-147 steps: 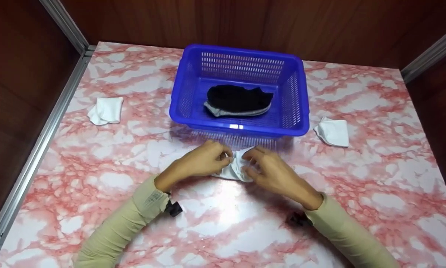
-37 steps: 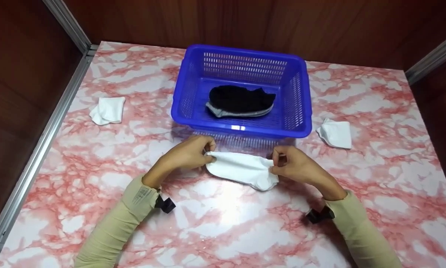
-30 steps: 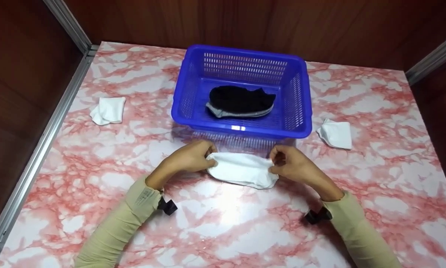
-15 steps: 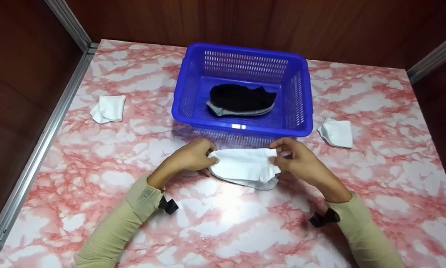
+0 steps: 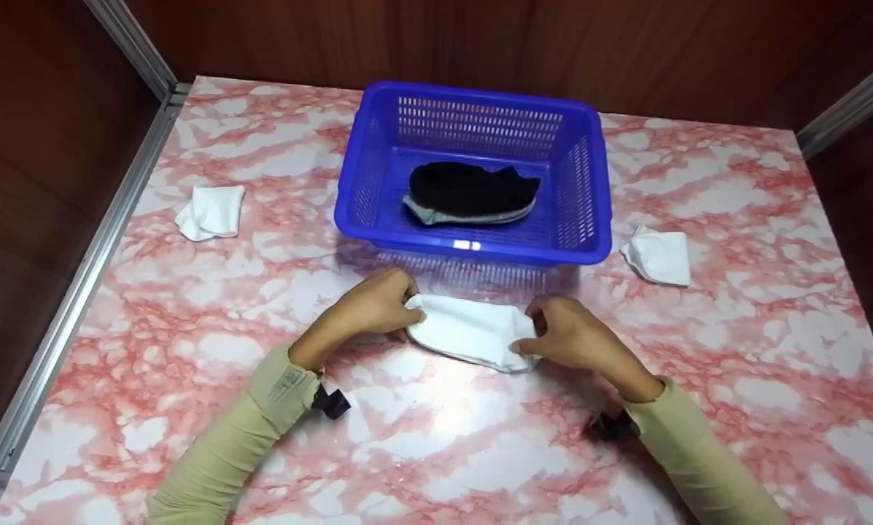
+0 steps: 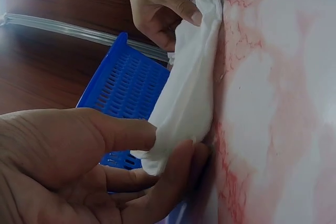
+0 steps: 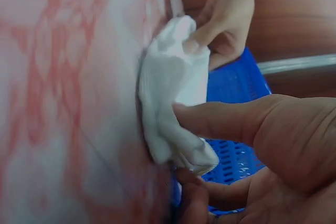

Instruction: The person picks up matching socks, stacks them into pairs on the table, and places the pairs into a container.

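Observation:
A white ankle sock is stretched lengthwise just in front of the basket, close to the tabletop. My left hand pinches its left end between thumb and fingers. At the other end, my right hand grips the sock's opening, the thumb lying on top of the fabric. In the right wrist view the sock bunches up beside the thumb. From the left wrist view, the sock runs between both hands, and its far end looks crumpled. Whether a second layer lies under it is hard to tell.
Behind the hands stands a blue plastic basket holding a black sock on top of a grey one. A folded white sock lies at the left, another folded white sock at the right. Wooden panels surround the marbled table.
Earlier both hands worked close together over the bunched sock; they then moved apart and spread it. Over the last half second my right hand shifted slightly nearer and its thumb moved further onto the fabric.

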Demonstrator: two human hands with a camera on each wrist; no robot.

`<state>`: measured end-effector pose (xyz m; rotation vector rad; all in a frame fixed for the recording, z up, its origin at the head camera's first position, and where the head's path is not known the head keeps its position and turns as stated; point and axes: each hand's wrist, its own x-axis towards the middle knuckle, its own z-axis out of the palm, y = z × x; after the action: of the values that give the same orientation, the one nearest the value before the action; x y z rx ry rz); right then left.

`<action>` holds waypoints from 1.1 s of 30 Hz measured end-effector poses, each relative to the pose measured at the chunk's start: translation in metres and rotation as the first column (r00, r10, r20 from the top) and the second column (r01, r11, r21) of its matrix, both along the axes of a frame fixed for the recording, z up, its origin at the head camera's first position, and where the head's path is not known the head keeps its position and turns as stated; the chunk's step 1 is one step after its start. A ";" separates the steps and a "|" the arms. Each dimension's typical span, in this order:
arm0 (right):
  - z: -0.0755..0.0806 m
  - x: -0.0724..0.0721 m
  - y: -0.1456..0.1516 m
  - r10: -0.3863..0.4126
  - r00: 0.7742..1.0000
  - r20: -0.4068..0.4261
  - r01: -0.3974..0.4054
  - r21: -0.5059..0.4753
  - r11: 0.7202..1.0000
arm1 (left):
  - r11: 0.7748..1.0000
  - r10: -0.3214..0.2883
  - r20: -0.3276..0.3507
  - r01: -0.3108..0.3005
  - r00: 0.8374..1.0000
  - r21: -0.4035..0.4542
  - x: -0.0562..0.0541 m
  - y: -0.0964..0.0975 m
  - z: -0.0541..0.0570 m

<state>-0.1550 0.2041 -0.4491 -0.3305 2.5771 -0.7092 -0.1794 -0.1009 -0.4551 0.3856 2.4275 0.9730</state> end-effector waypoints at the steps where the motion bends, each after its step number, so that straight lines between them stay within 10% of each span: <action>1: 0.000 0.001 -0.001 0.003 1.000 -0.004 -0.003 -0.007 1.000 | 1.000 -0.007 -0.012 0.007 1.000 0.001 -0.001 0.000 0.000; 7: 0.000 -0.003 0.002 -0.008 1.000 0.024 0.011 -0.162 0.987 | 0.999 -0.036 -0.058 0.037 0.998 0.009 -0.005 -0.003 -0.001; 17: -0.010 -0.012 0.018 -0.088 0.951 0.297 0.214 -0.426 0.879 | 1.000 -0.013 -0.050 0.013 0.999 -0.002 -0.006 -0.007 -0.001; 33: -0.001 -0.004 0.025 -0.186 0.975 0.125 0.221 -0.409 0.885 | 0.988 0.062 0.066 -0.070 0.996 0.141 -0.005 -0.011 0.006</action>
<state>-0.1592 0.2293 -0.4500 -0.1552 2.3829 -1.3360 -0.1839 -0.1122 -0.4488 0.3211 2.3356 1.1749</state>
